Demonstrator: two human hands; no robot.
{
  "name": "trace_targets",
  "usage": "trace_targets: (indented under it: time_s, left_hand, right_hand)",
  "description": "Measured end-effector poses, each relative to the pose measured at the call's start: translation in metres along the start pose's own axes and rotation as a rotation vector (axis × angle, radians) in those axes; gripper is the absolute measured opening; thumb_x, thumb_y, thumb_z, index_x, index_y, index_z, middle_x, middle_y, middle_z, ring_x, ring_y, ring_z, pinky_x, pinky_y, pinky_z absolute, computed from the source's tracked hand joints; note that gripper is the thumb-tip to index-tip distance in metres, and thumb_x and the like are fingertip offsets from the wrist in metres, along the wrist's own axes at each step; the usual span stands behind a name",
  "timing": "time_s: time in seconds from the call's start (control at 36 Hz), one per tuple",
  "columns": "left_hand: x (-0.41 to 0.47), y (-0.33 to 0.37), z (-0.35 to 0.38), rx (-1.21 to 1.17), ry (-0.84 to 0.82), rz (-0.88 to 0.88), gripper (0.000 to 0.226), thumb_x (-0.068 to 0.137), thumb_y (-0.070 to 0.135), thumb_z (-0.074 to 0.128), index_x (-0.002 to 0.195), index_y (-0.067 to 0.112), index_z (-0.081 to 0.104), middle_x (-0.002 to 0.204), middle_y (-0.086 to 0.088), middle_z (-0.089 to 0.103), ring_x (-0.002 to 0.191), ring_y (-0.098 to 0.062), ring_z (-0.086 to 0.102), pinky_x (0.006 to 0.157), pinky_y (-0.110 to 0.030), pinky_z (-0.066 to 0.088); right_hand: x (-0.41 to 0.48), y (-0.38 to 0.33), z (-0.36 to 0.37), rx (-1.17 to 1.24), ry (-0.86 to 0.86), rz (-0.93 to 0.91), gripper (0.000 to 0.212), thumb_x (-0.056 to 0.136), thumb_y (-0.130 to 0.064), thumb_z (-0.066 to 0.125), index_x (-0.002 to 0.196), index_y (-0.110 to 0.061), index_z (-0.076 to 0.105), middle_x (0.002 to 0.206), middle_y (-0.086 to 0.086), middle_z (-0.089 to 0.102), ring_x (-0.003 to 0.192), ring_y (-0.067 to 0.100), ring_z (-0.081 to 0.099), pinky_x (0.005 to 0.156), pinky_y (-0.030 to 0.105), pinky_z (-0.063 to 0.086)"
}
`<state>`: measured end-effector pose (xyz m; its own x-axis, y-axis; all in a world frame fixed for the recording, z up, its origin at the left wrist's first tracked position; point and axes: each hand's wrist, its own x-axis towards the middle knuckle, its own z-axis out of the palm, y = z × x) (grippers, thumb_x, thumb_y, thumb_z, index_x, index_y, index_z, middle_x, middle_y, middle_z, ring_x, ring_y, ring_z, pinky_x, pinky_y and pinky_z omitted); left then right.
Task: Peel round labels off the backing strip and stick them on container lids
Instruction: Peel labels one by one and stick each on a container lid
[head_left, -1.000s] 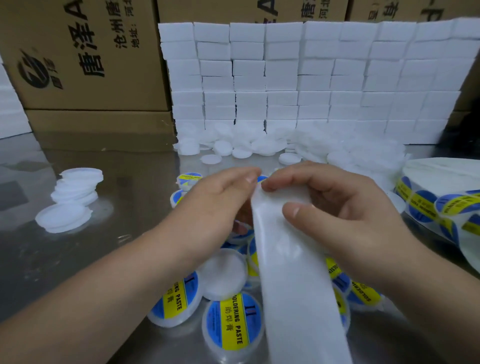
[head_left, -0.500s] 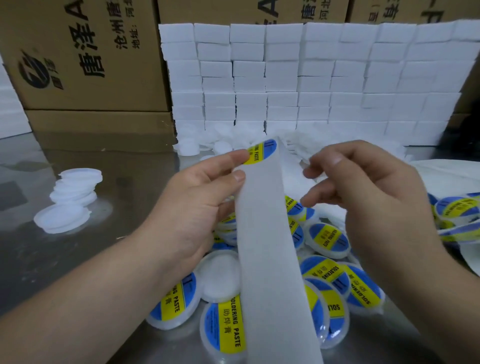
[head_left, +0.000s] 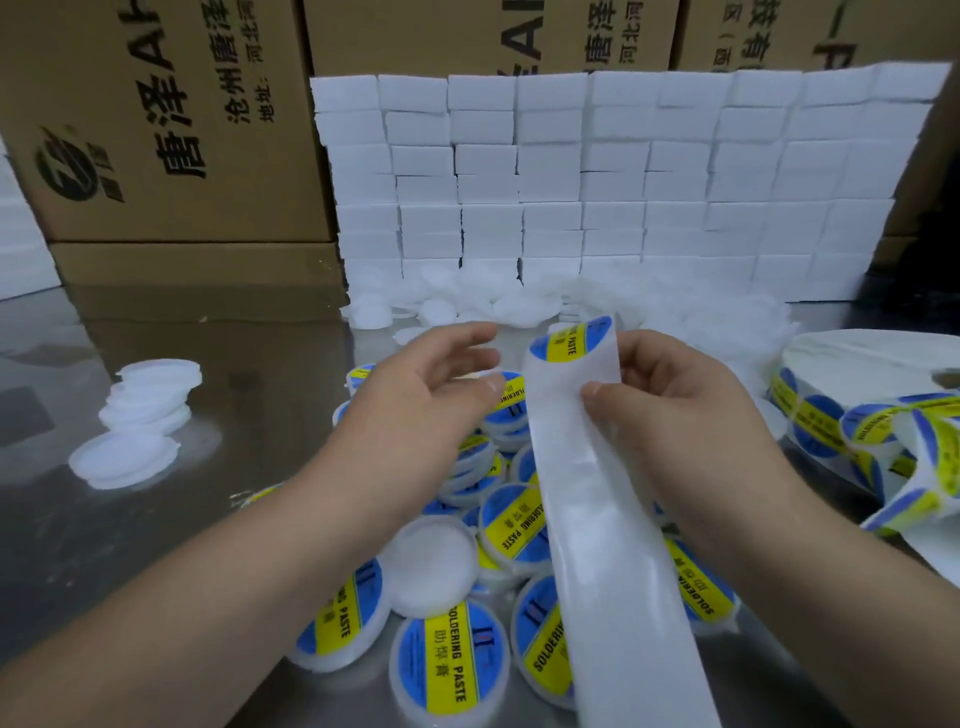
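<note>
Strip (head_left: 597, 493) sits pinched in right hand (head_left: 691, 415), bent back seemingly to lift label (head_left: 571, 343); left hand (head_left: 426, 395) hovers beside it, loose and empty.

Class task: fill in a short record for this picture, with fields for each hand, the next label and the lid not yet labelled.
left hand: holds nothing, fingers loosely curved
right hand: pinches the backing strip
next label: at the strip's top end
bare lid: lying among labelled lids
</note>
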<state>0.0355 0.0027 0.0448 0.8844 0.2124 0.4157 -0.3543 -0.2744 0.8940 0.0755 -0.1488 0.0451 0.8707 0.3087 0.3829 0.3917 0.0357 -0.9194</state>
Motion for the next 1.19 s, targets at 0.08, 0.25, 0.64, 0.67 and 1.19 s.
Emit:
trace_targets:
  time_s: [0.08, 0.25, 0.64, 0.67, 1.19]
  left_hand:
    - [0.019, 0.0, -0.002, 0.088, 0.077, -0.012, 0.022, 0.088, 0.018, 0.056, 0.092, 0.039, 0.058, 0.102, 0.019, 0.064, 0.092, 0.002, 0.061, 0.075, -0.019, 0.049]
    - [0.094, -0.021, -0.014, 0.662, 0.02, 0.038, 0.034, 0.092, 0.021, 0.048, 0.125, 0.03, 0.052, 0.125, 0.011, 0.053, 0.104, -0.008, 0.053, 0.07, -0.013, 0.041]
    - [0.238, -0.123, -0.055, 1.464, -0.357, -0.479, 0.072, 0.091, 0.062, 0.03, 0.147, 0.031, -0.003, 0.156, -0.009, -0.008, 0.142, -0.033, 0.01, 0.113, -0.046, 0.013]
    - [0.24, -0.128, -0.052, 1.448, -0.377, -0.483, 0.071, 0.092, 0.059, 0.032, 0.148, 0.029, 0.001, 0.157, -0.009, 0.003, 0.141, -0.032, 0.017, 0.113, -0.045, 0.017]
    - [0.23, -0.088, -0.042, 1.005, -0.106, -0.188, 0.036, 0.1, 0.009, 0.027, 0.131, -0.002, 0.043, 0.138, -0.021, 0.04, 0.117, -0.026, 0.041, 0.082, -0.025, 0.029]
  right_hand:
    - [0.002, 0.001, -0.001, -0.032, 0.01, -0.013, 0.041, 0.081, 0.004, 0.048, 0.081, -0.032, 0.067, 0.073, -0.006, 0.071, 0.065, 0.015, 0.066, 0.06, 0.033, 0.053]
    - [0.001, 0.004, -0.002, -0.052, 0.001, -0.008, 0.039, 0.082, 0.001, 0.047, 0.083, -0.033, 0.067, 0.072, -0.008, 0.071, 0.059, 0.01, 0.064, 0.052, 0.027, 0.05]
    - [0.005, 0.016, -0.003, -0.087, -0.036, 0.012, 0.023, 0.078, -0.019, 0.055, 0.093, -0.035, 0.064, 0.078, -0.002, 0.072, 0.075, 0.024, 0.067, 0.076, 0.045, 0.054]
    - [0.004, 0.017, -0.004, -0.082, -0.065, 0.001, 0.025, 0.074, -0.024, 0.056, 0.094, -0.037, 0.063, 0.078, -0.003, 0.073, 0.074, 0.021, 0.068, 0.078, 0.047, 0.054]
    - [0.003, 0.015, 0.0, -0.172, -0.057, -0.022, 0.022, 0.077, -0.02, 0.053, 0.093, -0.034, 0.06, 0.077, 0.0, 0.07, 0.073, 0.025, 0.065, 0.073, 0.047, 0.053]
